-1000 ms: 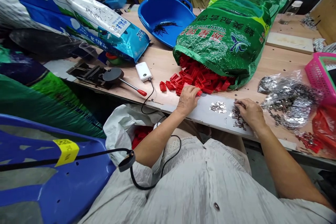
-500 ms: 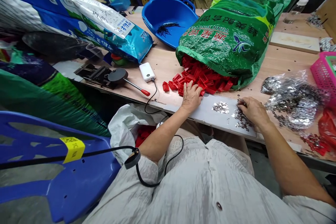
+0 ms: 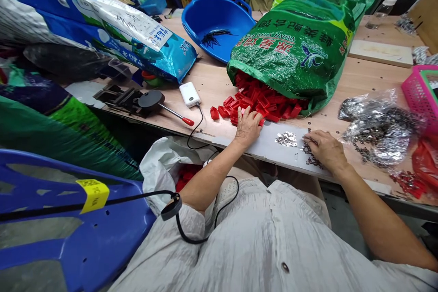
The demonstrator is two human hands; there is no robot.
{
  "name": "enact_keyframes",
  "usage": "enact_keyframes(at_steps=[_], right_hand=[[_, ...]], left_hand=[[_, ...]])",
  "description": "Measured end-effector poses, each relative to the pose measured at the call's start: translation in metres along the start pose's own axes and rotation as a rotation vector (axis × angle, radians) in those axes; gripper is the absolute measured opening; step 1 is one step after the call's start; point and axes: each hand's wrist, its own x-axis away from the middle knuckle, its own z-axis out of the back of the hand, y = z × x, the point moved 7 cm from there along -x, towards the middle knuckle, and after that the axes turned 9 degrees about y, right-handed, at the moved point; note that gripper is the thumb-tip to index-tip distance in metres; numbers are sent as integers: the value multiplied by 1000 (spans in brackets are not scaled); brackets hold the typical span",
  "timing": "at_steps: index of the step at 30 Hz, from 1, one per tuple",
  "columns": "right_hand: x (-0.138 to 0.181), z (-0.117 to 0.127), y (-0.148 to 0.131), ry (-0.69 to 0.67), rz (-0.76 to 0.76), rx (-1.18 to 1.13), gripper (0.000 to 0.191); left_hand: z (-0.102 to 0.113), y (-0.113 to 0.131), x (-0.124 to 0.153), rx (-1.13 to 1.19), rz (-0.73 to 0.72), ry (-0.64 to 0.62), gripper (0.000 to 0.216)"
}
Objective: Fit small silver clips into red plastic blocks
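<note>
- Red pieces (image 3: 270, 106), frame centre: likely light, stiff; best pinched by the sides. Left hand (image 3: 248, 128) curls over them; hold unclear.
- Dark metal bits (image 3: 312, 159), right of centre: likely slippery; best edge-pinched. Right hand (image 3: 324, 148) has fingertips nearly together, contents hidden.

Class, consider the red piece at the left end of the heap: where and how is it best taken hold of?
Probably by its near and far sides, in a thumb-and-fingertip pinch from above and the left. The red piece looks small and blocky, low on the tabletop, and the heap crowds its right side.
</note>
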Motion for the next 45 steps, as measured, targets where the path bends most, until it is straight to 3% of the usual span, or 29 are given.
enact_keyframes(at_steps=[7, 16, 21, 25, 27, 29, 32, 38, 45], right_hand=[[-9, 16, 42, 47, -194, -2, 27], [-14, 2, 36, -37, -198, 16, 26], [-15, -2, 27, -80, -159, 62, 22], [-16, -4, 23, -119, -147, 91, 23], [-16, -5, 23, -131, -143, 122, 24], [-16, -6, 23, -136, -139, 135, 25], [-15, -4, 22, -116, -147, 109, 25], [-11, 10, 27, -43, -261, 24, 28], [-6, 18, 12, 31, -276, -252, 21]], left_hand=[[7, 0, 5, 66, -31, 25, 24], [11, -3, 4, 214, 38, 49, 15], [35, -15, -5, 506, 234, 246, 10], [50, -14, -2, 977, 551, 372, 26], [43, -4, 5, 1260, 741, 278, 35], [34, 11, 16, 1470, 906, 104, 40], [26, 30, 36, 1621, 1056, -94, 42], [14, 50, 69, 1758, 1181, -257, 40], [10, 66, 82, 1883, 1185, -446, 36]])
